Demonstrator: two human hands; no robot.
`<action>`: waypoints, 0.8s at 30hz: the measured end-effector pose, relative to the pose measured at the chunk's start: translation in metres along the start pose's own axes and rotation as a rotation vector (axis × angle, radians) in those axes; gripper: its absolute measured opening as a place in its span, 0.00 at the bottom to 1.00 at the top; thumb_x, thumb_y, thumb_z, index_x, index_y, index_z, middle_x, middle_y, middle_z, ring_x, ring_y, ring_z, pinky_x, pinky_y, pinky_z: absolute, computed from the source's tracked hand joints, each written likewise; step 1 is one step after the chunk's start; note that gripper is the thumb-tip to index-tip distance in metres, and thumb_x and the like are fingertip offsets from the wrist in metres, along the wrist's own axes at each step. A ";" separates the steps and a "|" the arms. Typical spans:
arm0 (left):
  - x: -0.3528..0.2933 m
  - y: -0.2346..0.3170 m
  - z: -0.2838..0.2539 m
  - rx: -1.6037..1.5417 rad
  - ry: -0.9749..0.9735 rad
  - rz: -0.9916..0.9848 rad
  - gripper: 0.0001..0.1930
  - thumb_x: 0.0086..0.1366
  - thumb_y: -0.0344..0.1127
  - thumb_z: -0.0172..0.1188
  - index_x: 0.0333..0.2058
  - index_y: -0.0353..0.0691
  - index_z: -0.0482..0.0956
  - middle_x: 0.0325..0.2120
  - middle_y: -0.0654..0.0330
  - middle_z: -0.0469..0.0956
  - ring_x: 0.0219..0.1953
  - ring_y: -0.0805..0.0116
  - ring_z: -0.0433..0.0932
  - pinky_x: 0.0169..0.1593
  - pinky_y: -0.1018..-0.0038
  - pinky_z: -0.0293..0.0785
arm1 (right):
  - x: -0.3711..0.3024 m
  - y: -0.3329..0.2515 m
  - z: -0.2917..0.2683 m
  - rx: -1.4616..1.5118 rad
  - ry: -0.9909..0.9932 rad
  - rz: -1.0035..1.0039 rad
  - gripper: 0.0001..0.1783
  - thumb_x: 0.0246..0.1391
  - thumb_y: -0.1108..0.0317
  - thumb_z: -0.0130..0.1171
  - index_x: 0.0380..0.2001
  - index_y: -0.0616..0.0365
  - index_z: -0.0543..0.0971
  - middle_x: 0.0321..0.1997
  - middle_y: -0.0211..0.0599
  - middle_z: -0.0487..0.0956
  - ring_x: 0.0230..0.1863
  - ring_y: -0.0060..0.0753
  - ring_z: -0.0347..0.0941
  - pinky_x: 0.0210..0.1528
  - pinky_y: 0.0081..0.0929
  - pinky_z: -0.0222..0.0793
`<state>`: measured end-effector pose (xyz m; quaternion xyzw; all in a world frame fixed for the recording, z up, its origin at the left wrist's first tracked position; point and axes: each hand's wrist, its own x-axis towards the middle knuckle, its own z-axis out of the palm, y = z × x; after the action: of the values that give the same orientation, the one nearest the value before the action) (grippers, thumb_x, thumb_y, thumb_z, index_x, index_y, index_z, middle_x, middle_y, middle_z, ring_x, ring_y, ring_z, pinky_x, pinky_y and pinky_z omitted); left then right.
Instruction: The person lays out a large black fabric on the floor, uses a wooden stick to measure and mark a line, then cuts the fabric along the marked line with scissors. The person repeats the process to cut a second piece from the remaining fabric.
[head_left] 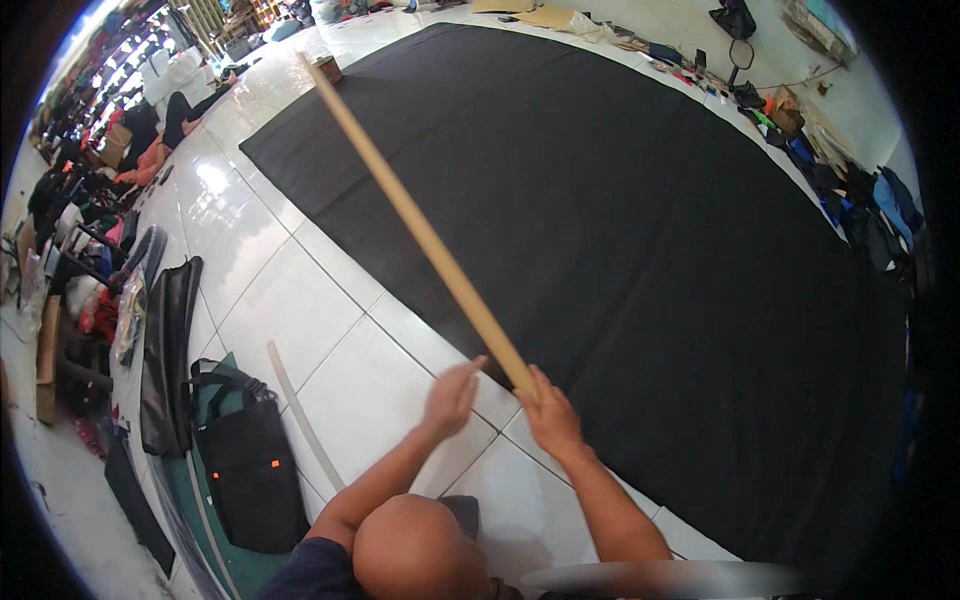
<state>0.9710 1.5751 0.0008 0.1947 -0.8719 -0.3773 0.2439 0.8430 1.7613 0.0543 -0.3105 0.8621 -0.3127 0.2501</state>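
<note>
In the head view, a black sheet (620, 230) spreads over the white tiled floor (290, 290); its right part fades into the dark rim, so where it ends there is hard to make out. The wooden stick (420, 230) runs aslant across the sheet's left part, from its near edge to past its far-left edge; whether it rests on the sheet or is raised above it, I cannot tell. The right hand (553, 415), at the sheet's near edge, grasps the stick's near end and hides its tip. The left hand (453, 400) is just beside the same edge, apart from the stick; whether its fingers close on anything is unclear. Below the sheet, a rounded bare shape (412, 550) is cut off by the lower border. The stick looks straight, slim and pale tan; the sheet is matte, with faint creases.
</note>
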 end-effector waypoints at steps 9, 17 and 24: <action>0.000 -0.067 -0.019 0.591 0.136 -0.474 0.30 0.67 0.49 0.56 0.62 0.37 0.67 0.66 0.42 0.59 0.72 0.43 0.49 0.72 0.52 0.43 | 0.124 0.096 -0.105 -0.325 0.386 0.235 0.31 0.72 0.49 0.40 0.74 0.39 0.55 0.45 0.51 0.78 0.46 0.53 0.76 0.49 0.47 0.72; -0.003 -0.072 -0.020 0.637 0.126 -0.450 0.31 0.65 0.48 0.58 0.62 0.38 0.67 0.65 0.42 0.59 0.71 0.42 0.52 0.71 0.51 0.45 | 0.214 0.090 -0.102 -0.499 0.266 0.172 0.31 0.71 0.51 0.44 0.73 0.43 0.55 0.45 0.51 0.76 0.43 0.54 0.77 0.47 0.49 0.74; -0.004 -0.069 -0.023 0.627 0.143 -0.442 0.30 0.66 0.47 0.58 0.62 0.37 0.67 0.66 0.40 0.59 0.70 0.41 0.52 0.70 0.49 0.46 | 0.113 0.094 -0.054 -0.587 0.133 -0.219 0.35 0.64 0.54 0.57 0.71 0.47 0.60 0.35 0.47 0.73 0.34 0.53 0.77 0.35 0.47 0.77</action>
<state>0.9982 1.5198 -0.0385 0.4687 -0.8628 -0.1215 0.1457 0.6963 1.7619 -0.0009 -0.4390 0.8916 -0.0954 0.0578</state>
